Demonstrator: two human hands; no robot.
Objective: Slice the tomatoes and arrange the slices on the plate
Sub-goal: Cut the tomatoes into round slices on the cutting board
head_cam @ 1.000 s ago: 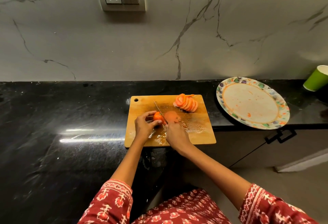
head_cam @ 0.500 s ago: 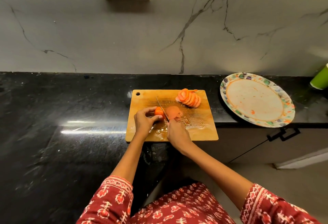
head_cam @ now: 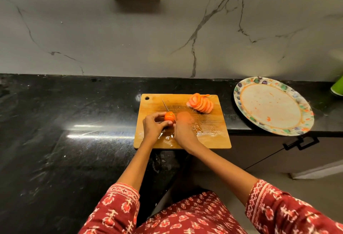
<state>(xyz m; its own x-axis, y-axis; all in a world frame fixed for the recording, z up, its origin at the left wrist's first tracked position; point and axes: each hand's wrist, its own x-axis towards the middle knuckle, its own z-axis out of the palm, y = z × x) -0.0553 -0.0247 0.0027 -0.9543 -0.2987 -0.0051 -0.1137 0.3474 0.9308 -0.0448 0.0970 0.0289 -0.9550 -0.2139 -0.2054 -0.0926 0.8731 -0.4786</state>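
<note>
The remaining tomato piece (head_cam: 169,117) sits pinched in the left hand (head_cam: 154,127), just left of the knife (head_cam: 168,108), which the right hand (head_cam: 182,131) grips; its blade runs away across the cutting board (head_cam: 213,137). Finished slices (head_cam: 201,105) lie beyond-right, the plate (head_cam: 241,92) farther right.

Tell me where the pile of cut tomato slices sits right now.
The tomato slices lie fanned at the cutting board's far right corner, between the knife and the plate.
</note>
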